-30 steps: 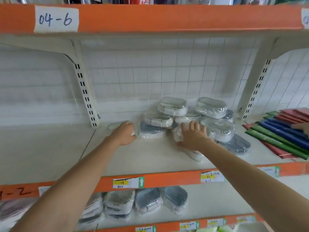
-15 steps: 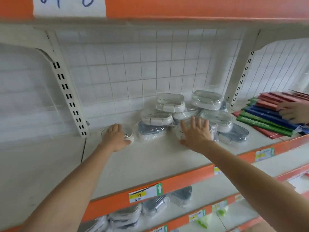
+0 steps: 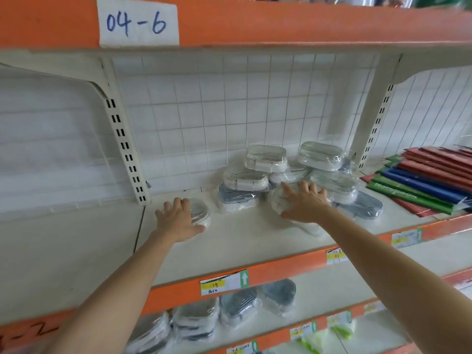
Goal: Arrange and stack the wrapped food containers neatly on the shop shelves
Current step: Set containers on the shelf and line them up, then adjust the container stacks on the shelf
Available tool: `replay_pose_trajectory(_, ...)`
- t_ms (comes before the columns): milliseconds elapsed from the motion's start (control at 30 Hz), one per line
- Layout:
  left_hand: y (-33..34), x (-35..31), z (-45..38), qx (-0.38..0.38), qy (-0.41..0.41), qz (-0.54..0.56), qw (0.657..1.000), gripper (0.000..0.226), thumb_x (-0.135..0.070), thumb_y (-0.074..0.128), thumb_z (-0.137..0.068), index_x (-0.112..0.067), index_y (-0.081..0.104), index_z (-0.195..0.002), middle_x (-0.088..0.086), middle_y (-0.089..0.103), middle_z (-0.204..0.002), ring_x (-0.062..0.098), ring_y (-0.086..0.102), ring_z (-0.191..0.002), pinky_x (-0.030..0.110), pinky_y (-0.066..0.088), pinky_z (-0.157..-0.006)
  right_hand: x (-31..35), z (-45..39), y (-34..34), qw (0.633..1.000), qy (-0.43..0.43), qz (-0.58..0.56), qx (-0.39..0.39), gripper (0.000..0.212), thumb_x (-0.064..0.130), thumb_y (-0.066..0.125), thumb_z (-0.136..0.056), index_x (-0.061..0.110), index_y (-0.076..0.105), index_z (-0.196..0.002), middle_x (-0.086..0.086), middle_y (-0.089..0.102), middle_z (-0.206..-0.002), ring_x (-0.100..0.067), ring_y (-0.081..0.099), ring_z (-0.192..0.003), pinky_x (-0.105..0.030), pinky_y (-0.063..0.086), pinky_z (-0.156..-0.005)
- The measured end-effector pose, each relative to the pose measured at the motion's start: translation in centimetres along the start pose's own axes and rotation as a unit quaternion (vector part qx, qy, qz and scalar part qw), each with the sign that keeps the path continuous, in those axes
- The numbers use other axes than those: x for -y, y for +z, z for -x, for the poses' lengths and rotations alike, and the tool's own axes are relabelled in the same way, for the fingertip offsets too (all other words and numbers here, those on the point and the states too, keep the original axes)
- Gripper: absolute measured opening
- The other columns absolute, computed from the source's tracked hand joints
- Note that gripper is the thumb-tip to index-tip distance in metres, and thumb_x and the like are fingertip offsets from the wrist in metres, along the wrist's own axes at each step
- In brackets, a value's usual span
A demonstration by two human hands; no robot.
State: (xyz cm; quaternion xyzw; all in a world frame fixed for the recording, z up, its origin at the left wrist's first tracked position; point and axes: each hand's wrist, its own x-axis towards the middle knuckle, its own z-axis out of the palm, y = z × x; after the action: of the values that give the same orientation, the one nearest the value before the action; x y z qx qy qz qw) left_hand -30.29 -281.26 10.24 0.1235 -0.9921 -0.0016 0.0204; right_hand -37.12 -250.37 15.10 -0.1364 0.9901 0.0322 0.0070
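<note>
White shelf (image 3: 242,238) under orange rails, with a loose pile of wrapped containers (image 3: 293,175) heaped against the grid back. Left hand (image 3: 178,221) rests flat, fingers relaxed, on a lone container (image 3: 200,213) apart at the left; right hand (image 3: 305,203) spreads open over a front container (image 3: 281,200). Best bet: square each one flat before stacking, because the wrap looks slippery.

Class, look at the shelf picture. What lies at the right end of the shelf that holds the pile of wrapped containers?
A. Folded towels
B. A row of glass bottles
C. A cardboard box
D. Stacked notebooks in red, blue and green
D: beside the pile of wrapped containers, flat red, blue and green notebooks lie stacked at the shelf's right end.
</note>
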Motion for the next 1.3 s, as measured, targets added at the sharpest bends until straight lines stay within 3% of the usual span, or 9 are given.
replay_pose_trajectory(167,-0.6,-1.4,3.5,-0.046,-0.034,-0.017,0.998,0.086,-0.073,0.058,-0.072,-0.016,0.036,-0.133,0.011,0.04,-0.128,0.029,0.037,-0.119,0.041,0.034,-0.094,-0.5,0.9,-1.1,0.998,-0.044,-0.003,-0.044,0.084,0.056,0.062,-0.076,0.037,0.017,-0.144,-0.017,0.03,-0.138,-0.035,0.03,-0.128,-0.048,0.031,-0.1)
replay_pose_trajectory(333,-3.1,-5.0,7.7,-0.142,-0.031,0.011,0.989,0.09,-0.075,0.058,-0.069,-0.019,0.036,-0.136,0.008,0.041,-0.127,0.027,0.037,-0.12,0.04,0.032,-0.094,-0.7,3.0,-2.9,0.987,-0.13,-0.034,-0.093,0.089,0.056,0.065,-0.074,0.036,0.015,-0.146,-0.015,0.029,-0.14,-0.034,0.029,-0.131,-0.053,0.027,-0.105)
replay_pose_trajectory(467,-4.0,-7.8,12.2,-0.161,0.003,-0.017,0.987,0.095,-0.075,0.058,-0.07,-0.019,0.03,-0.141,0.007,0.039,-0.129,0.026,0.036,-0.119,0.04,0.032,-0.096,0.0,6.4,-2.4,0.972,-0.215,-0.064,-0.07,0.091,0.056,0.068,-0.072,0.022,0.022,-0.143,-0.012,0.032,-0.14,-0.032,0.033,-0.13,-0.051,0.03,-0.104)
replay_pose_trajectory(667,-2.2,-10.3,19.2,-0.104,-0.014,-0.048,0.993,0.103,-0.078,0.057,-0.068,-0.016,0.028,-0.144,0.008,0.039,-0.132,0.025,0.037,-0.12,0.04,0.031,-0.094,-1.3,12.6,1.2,0.949,-0.308,-0.056,-0.021,0.099,0.059,0.067,-0.072,0.014,0.018,-0.146,-0.01,0.031,-0.142,-0.03,0.032,-0.132,-0.045,0.03,-0.106)
replay_pose_trajectory(800,0.6,-12.2,23.3,-0.113,-0.052,-0.024,0.992,0.102,-0.08,0.056,-0.067,-0.016,0.03,-0.143,0.008,0.04,-0.135,0.026,0.04,-0.119,0.038,0.033,-0.093,-3.2,15.1,4.0,0.942,-0.332,-0.033,-0.022,0.094,0.058,0.066,-0.07,0.015,0.023,-0.142,-0.01,0.035,-0.135,-0.029,0.036,-0.127,-0.042,0.033,-0.102)
replay_pose_trajectory(900,2.4,-13.7,25.4,-0.051,-0.043,-0.031,0.997,0.103,-0.077,0.058,-0.068,-0.017,0.026,-0.145,0.009,0.033,-0.142,0.026,0.034,-0.127,0.04,0.032,-0.098,-4.5,16.2,5.9,0.937,-0.348,-0.016,-0.002,0.092,0.059,0.065,-0.069,0.02,0.024,-0.142,-0.008,0.036,-0.133,-0.029,0.037,-0.126,-0.042,0.034,-0.102)
replay_pose_trajectory(1033,5.4,-15.3,27.3,0.032,-0.056,-0.01,0.998,0.099,-0.071,0.061,-0.073,-0.016,0.024,-0.146,0.01,0.027,-0.146,0.028,0.027,-0.135,0.046,0.029,-0.107,-5.4,17.4,9.2,0.934,-0.354,-0.008,0.042,0.095,0.06,0.065,-0.071,0.016,0.021,-0.143,-0.01,0.033,-0.135,-0.029,0.036,-0.127,-0.042,0.033,-0.103)
replay_pose_trajectory(1300,9.5,-16.5,27.8,0.106,-0.047,-0.038,0.993,0.095,-0.066,0.064,-0.073,-0.01,0.031,-0.142,0.009,0.037,-0.139,0.026,0.033,-0.13,0.043,0.033,-0.102,-6.5,18.4,16.9,0.939,-0.307,-0.029,0.152,0.09,0.057,0.067,-0.073,0.019,0.021,-0.141,-0.008,0.028,-0.139,-0.034,0.034,-0.125,-0.046,0.034,-0.097)
